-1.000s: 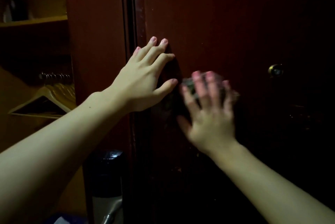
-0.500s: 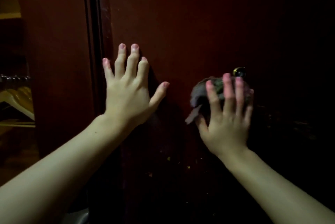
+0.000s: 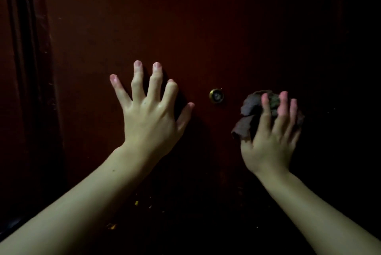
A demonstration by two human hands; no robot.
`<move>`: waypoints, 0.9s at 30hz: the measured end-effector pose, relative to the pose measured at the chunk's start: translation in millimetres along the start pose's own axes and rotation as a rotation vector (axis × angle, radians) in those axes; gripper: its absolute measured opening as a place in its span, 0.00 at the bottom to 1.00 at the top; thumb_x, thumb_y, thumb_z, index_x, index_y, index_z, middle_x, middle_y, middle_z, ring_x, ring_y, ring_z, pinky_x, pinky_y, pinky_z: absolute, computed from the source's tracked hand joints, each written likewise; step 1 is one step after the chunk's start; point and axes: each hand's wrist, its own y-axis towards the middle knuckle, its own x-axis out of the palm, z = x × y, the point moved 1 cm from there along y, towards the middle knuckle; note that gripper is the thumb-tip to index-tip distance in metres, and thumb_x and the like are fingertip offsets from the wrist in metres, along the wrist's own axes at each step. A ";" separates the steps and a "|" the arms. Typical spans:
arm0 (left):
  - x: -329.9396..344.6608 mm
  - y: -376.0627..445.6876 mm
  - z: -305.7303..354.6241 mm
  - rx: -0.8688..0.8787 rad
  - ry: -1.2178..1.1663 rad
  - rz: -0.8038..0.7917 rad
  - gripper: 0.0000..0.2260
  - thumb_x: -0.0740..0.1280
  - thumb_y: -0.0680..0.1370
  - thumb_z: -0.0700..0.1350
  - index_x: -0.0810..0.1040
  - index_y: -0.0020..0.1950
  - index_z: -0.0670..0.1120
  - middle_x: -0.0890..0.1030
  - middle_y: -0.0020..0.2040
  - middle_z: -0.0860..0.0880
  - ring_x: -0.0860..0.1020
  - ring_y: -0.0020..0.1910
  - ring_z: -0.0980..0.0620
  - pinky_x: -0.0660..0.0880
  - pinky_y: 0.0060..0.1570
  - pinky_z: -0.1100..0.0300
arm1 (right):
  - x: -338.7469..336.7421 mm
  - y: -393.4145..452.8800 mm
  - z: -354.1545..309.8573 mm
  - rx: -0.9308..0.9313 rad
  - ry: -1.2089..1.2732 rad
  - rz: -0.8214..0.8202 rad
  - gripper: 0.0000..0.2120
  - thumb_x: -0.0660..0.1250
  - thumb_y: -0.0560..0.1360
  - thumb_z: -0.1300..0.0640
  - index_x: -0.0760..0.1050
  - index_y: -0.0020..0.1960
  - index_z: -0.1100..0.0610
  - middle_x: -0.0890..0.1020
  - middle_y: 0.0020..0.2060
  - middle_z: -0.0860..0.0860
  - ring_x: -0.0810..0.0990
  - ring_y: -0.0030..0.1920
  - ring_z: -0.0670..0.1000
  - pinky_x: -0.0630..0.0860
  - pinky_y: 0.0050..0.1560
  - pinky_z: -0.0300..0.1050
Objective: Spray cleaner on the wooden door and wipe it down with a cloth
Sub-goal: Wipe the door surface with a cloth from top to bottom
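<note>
Both forearms bare, no sleeves in frame. Left hand [image 3: 150,118] and right hand [image 3: 270,141]: no rings, watch or gloves. Nails short, pinkish. Small dark speck on left forearm.

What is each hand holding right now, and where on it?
The right hand holds a bunched cloth against the door, fingers spread over its middle. The left hand holds nothing; its fingertips rest on the door.

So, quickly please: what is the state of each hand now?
Left hand: open, fingers spread, resting on the door.
Right hand: presses a crumpled cloth against the door.
</note>
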 end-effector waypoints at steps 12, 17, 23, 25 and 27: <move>-1.9 16.1 25.8 -0.061 0.014 -0.036 0.33 0.57 0.72 0.61 0.66 0.71 0.43 0.62 0.73 0.36 0.54 0.74 0.32 0.49 0.67 0.27 | 2.1 23.3 50.4 -0.314 -0.034 0.024 0.43 0.58 0.66 0.36 0.51 0.78 0.49 0.51 0.78 0.58 0.48 0.77 0.62 0.48 0.70 0.70; 5.1 28.2 60.1 -0.008 0.031 -0.100 0.40 0.55 0.69 0.65 0.61 0.76 0.43 0.58 0.75 0.35 0.51 0.74 0.30 0.48 0.69 0.30 | -6.7 54.3 64.4 -0.011 0.054 0.063 0.42 0.56 0.68 0.37 0.53 0.78 0.53 0.51 0.78 0.60 0.48 0.77 0.63 0.50 0.72 0.71; 13.5 46.3 95.1 0.020 0.025 -0.084 0.38 0.55 0.71 0.65 0.65 0.74 0.42 0.61 0.73 0.33 0.54 0.73 0.28 0.51 0.67 0.29 | 1.4 39.0 79.8 -0.546 -0.004 0.066 0.40 0.61 0.70 0.36 0.56 0.77 0.50 0.56 0.77 0.59 0.52 0.77 0.64 0.52 0.70 0.72; 16.2 49.8 104.4 0.023 0.033 -0.084 0.38 0.55 0.71 0.66 0.65 0.74 0.43 0.61 0.73 0.33 0.54 0.73 0.28 0.51 0.67 0.28 | 0.5 49.2 102.0 -0.444 -0.023 0.052 0.40 0.59 0.70 0.36 0.54 0.77 0.50 0.55 0.77 0.59 0.51 0.77 0.63 0.53 0.70 0.73; 18.1 50.5 110.1 0.028 0.043 -0.080 0.37 0.54 0.72 0.66 0.64 0.74 0.44 0.61 0.73 0.33 0.54 0.73 0.27 0.50 0.66 0.27 | -2.6 61.1 121.9 -0.286 -0.030 0.026 0.41 0.56 0.69 0.34 0.52 0.78 0.50 0.52 0.78 0.59 0.49 0.77 0.63 0.52 0.70 0.72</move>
